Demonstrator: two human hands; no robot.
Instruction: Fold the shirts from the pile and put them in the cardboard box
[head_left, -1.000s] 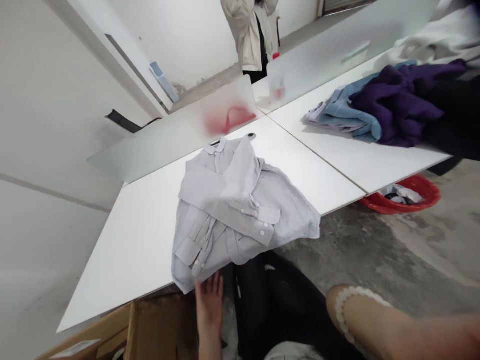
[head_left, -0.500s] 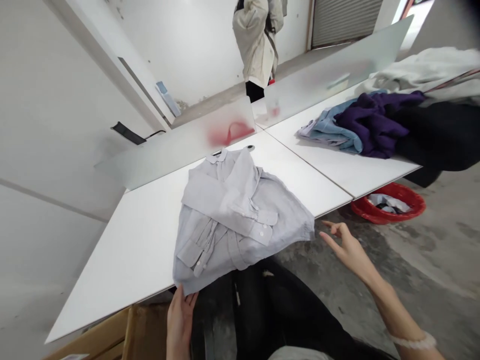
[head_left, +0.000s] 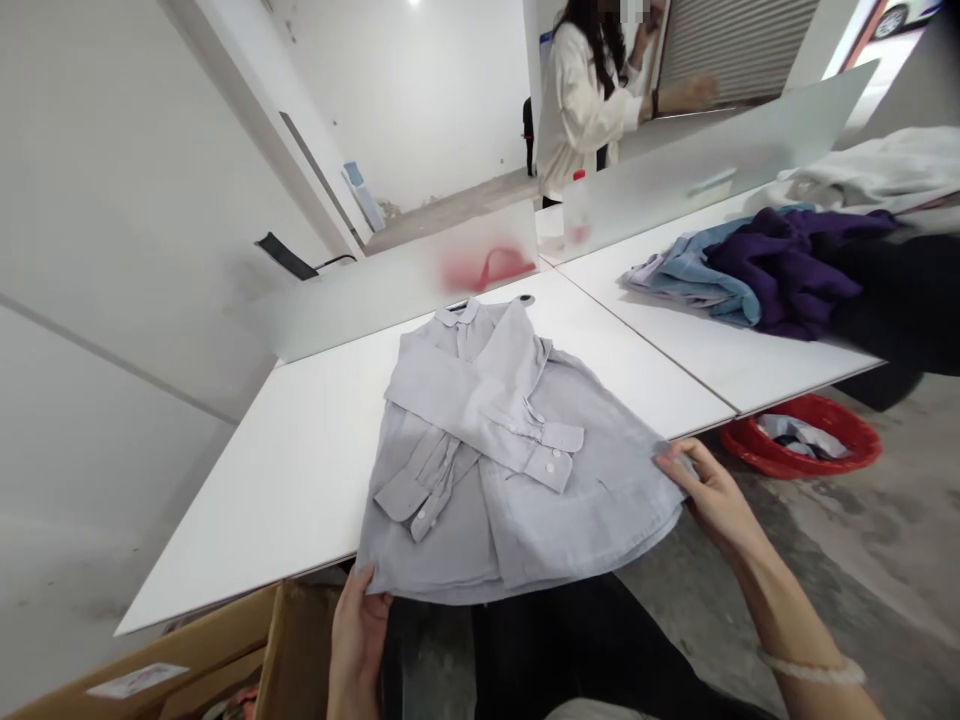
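Note:
A light grey long-sleeved shirt (head_left: 465,400) lies on the white table (head_left: 300,470), its collar toward the far side. Both sleeves are folded in across the front, with buttoned cuffs showing. The shirt's lower part hangs past the table's near edge. My left hand (head_left: 361,620) pinches the left bottom corner of the hem. At the right bottom corner, my right hand (head_left: 712,490) is closed on the hem between thumb and fingers. The hem is spread between the two hands.
Blue, purple and black clothes (head_left: 795,260) lie piled on the right table section. A red-lined bin (head_left: 810,440) stands below it. An open cardboard box (head_left: 277,640) is at lower left. A frosted divider (head_left: 390,275) runs behind; beyond it stands a person (head_left: 585,100).
My right hand, apart from the shirt before, has taken hold of its right hem corner, and the hem is drawn out wider. My left hand stays on its corner. The person beyond has moved.

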